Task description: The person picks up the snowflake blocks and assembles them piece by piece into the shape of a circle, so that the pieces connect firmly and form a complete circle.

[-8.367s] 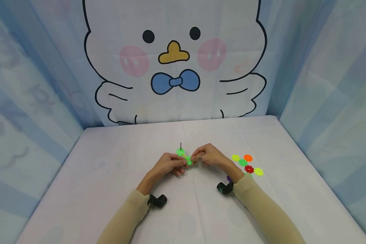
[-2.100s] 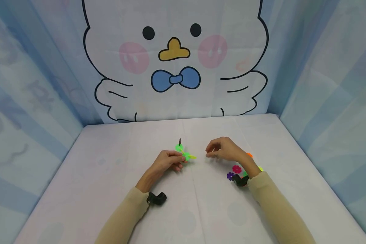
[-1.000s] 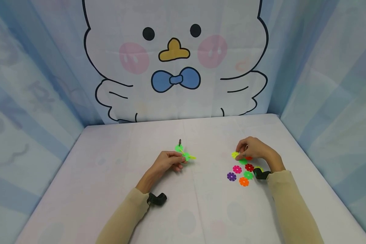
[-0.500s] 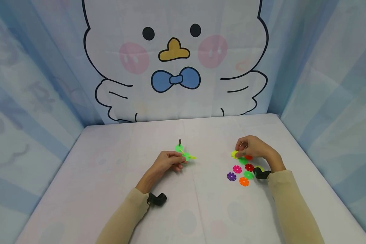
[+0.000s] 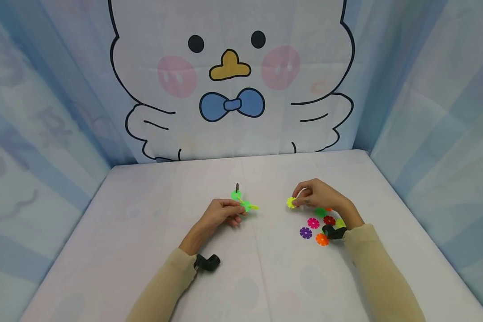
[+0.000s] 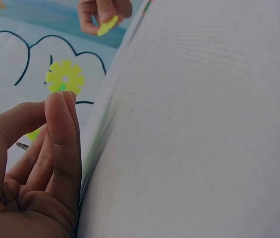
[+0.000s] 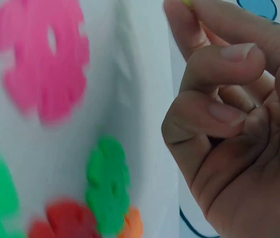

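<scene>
My left hand (image 5: pixel 224 212) pinches a small build of joined notched plastic discs (image 5: pixel 246 206), green and yellow, with a dark brown disc standing edge-on at its far end. In the left wrist view a yellow disc (image 6: pixel 65 77) of that build rises beyond my thumb and fingertips, which hide the joint. Off to the right, my right hand (image 5: pixel 319 195) pinches a loose yellow notched disc (image 5: pixel 291 202) just above the table, apart from the build. Only a sliver of that disc shows in the right wrist view.
Several loose notched discs lie on the white table under and beside my right forearm: pink (image 5: pixel 313 223), purple (image 5: pixel 305 233), orange (image 5: pixel 322 239), red (image 5: pixel 328 220), green (image 5: pixel 320 213) and yellow (image 5: pixel 340 223). A printed curtain (image 5: pixel 233 134) hangs behind the table.
My right hand, earlier beside the build, went to the loose discs, took the yellow one and has now carried it left. My left hand keeps its pinch on the build.
</scene>
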`<state>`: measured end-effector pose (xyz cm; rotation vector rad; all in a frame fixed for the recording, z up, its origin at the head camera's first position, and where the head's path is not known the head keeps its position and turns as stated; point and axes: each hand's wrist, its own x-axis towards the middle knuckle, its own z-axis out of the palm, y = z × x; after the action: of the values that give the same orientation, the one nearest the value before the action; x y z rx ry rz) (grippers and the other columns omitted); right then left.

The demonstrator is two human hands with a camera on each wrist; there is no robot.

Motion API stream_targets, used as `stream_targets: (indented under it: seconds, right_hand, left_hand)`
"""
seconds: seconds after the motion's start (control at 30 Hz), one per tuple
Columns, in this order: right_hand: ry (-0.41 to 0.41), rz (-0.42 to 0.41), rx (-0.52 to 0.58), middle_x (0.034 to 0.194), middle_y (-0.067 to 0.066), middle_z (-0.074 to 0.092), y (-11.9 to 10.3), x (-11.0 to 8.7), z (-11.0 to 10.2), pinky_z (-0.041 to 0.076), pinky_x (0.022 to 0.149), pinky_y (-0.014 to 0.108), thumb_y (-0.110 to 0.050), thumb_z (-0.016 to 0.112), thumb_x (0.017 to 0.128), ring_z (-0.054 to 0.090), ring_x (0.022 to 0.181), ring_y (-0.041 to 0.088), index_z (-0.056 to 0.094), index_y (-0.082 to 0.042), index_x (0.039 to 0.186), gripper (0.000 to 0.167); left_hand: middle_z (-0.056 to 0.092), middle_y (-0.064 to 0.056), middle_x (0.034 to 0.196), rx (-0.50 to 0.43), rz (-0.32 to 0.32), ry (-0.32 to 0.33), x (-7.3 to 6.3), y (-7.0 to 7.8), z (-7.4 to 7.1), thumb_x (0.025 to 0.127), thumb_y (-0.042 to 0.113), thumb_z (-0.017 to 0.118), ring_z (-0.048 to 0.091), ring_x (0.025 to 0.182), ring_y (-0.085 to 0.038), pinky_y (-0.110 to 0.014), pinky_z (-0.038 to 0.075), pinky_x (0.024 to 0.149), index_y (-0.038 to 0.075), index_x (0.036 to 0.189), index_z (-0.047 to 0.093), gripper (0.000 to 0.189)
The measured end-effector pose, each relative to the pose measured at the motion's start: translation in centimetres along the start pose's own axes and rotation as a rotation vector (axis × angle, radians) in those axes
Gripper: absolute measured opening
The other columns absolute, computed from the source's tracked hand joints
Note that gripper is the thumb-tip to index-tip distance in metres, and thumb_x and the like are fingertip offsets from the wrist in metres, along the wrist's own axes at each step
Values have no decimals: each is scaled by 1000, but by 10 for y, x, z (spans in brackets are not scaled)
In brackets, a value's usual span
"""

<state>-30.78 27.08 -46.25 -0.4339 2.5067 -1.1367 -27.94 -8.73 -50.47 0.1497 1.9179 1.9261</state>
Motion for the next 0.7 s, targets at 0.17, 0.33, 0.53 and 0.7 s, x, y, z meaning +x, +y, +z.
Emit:
stream_targets:
  seconds: [0.17, 0.33, 0.53, 0.7]
  right_hand:
    - [-32, -35, 76, 85, 6, 76, -10, 9, 16, 44, 60, 24, -25, 83, 94, 52, 65, 13, 74, -6, 110, 26]
    - [-43, -47, 111, 85, 4, 77, -21, 15, 31, 42, 60, 24, -22, 82, 94, 51, 63, 12, 75, -5, 110, 24]
    - [-67, -81, 156, 88, 8, 80, -34, 18, 48, 39, 57, 24, -22, 81, 95, 48, 59, 12, 75, -5, 109, 23]
    - [-74, -100, 157, 90, 11, 81, -41, 20, 56, 38, 54, 23, -21, 81, 95, 47, 57, 11, 75, -5, 109, 22]
  left_hand:
    - [83, -9, 92, 6, 4, -1, 0, 0, 0, 98, 6, 72, 70, 63, -8, -22, 60, 59, -8, 116, 71, 22]
    - [83, -10, 93, 9, 5, -4, -1, 1, 1, 98, 6, 72, 70, 63, -8, -22, 60, 59, -9, 117, 69, 24]
    - [83, -9, 91, 8, -5, 4, -1, 2, 2, 97, 6, 74, 70, 63, -9, -23, 61, 60, -8, 118, 69, 27]
    - [82, -7, 89, 18, -10, 12, -1, 2, 3, 96, 7, 76, 70, 63, -9, -22, 60, 59, -8, 118, 69, 27]
